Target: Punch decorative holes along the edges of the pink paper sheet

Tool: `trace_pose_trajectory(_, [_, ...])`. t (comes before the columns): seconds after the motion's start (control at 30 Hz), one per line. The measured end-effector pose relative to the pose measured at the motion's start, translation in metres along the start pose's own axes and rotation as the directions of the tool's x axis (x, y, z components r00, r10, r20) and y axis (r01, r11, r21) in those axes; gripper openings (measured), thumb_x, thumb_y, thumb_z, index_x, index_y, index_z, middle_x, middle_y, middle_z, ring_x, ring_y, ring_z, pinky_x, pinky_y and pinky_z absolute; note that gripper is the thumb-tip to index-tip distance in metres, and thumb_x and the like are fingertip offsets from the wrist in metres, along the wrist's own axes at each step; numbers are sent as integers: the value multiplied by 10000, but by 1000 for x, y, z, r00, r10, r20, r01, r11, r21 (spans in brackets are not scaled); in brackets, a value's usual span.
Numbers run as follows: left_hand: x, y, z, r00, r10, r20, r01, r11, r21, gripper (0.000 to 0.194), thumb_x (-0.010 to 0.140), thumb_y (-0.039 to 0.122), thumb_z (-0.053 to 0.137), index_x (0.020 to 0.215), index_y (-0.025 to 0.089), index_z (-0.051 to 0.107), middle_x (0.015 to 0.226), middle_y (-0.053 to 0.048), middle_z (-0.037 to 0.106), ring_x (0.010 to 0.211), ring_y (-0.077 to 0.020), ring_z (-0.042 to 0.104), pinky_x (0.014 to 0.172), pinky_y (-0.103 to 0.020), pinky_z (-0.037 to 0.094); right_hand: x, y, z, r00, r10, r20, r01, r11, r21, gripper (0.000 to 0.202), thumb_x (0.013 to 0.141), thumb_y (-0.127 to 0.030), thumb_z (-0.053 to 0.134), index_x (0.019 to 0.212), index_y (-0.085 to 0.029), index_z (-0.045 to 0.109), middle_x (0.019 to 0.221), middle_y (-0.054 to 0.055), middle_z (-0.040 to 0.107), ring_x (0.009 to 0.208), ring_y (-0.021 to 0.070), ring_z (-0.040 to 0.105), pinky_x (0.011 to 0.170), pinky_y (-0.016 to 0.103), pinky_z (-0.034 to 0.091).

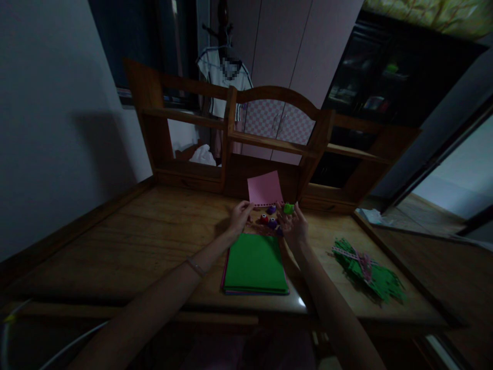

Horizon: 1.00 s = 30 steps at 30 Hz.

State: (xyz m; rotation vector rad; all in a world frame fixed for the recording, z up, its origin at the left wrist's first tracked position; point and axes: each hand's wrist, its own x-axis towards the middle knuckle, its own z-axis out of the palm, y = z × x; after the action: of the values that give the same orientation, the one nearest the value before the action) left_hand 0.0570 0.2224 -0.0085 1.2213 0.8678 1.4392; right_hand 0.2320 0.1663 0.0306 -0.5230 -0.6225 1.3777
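A pink sheet [265, 188] with a row of punched holes along its lower edge stands tilted behind the hands. My left hand [241, 215] pinches that sheet at its lower left corner. In my right hand [295, 221] is a small green punch [288, 208], held between thumb and fingers near the sheet's lower right corner. Between the hands lie a red punch [264, 219] and several purple ones, one of them a purple punch [272, 223]. A stack of green paper [256, 263] rests just in front, nearest my body.
On the right of the wooden desk [173, 231] lies a pile of green paper strips [370, 272] with pink punched strips on top. A wooden shelf unit [269, 139] runs along the back. Small reddish paper bits [262, 230] lie behind the stack.
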Motion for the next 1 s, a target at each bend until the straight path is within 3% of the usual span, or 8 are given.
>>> trace_pose_trajectory(0.73, [0, 2, 1, 1000, -25, -6, 25, 999, -21, 288, 763, 457, 590, 822, 176, 573, 835, -20, 657, 427, -55, 467, 369, -176, 360, 2, 2, -2, 1000, -10, 2, 10, 1000, -4, 188, 867, -362, 592, 911, -186, 645, 993, 57, 721, 1001, 199, 672, 737, 243, 575])
trace_pose_trajectory(1.0, [0, 1, 0, 999, -43, -16, 42, 999, -24, 316, 747, 479, 615, 825, 176, 571, 703, 12, 609, 425, -62, 480, 381, -175, 364, 2, 2, -2, 1000, 21, -8, -21, 1000, -20, 182, 868, -373, 587, 895, -202, 644, 993, 53, 724, 949, 184, 689, 720, 241, 580])
